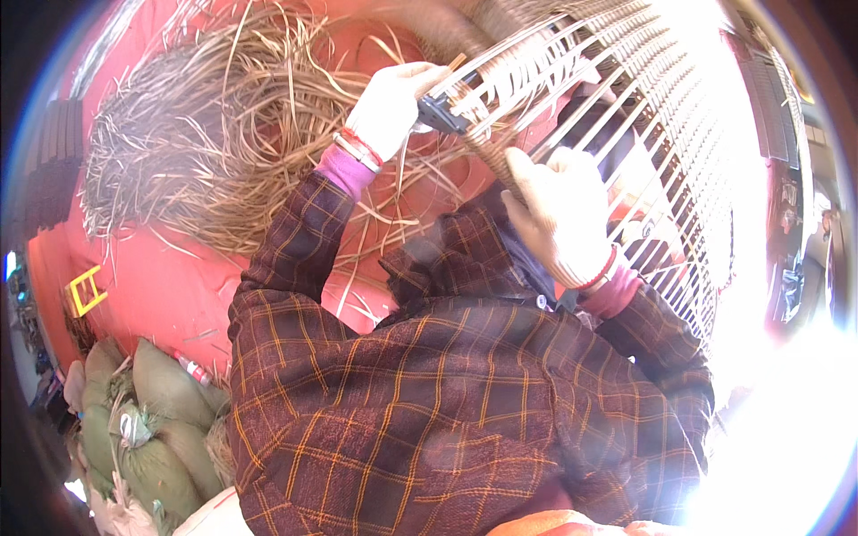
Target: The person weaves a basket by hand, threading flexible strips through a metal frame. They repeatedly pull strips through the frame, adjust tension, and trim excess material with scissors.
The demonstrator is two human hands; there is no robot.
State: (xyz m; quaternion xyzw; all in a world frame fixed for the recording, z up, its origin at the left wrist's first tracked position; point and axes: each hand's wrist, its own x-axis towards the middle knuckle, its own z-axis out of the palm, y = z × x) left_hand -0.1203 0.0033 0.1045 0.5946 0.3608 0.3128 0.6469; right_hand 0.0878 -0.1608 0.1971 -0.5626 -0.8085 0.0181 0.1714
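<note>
My left hand (393, 103), in a white glove, is closed at the near end of a woven frame. Its fingers grip a small black block-shaped tool (442, 113) whose kind I cannot make out. The tool sits against the edge of the frame, by pale strips. A rod wrapped in brown strip (490, 154) runs from there to my right hand (563, 210), also gloved and closed around it. The large wicker frame (648, 54) has bare parallel rods on its near side and dense weaving farther right. My fingertips are partly hidden.
A big heap of loose tan strips (170, 152) lies on the red sheet (197, 286) at left. Stuffed green sacks (170, 420) stand at lower left, near a yellow plastic piece (88, 291). A blurred brownish shape (429, 25) is at the top. Glare washes out the right side.
</note>
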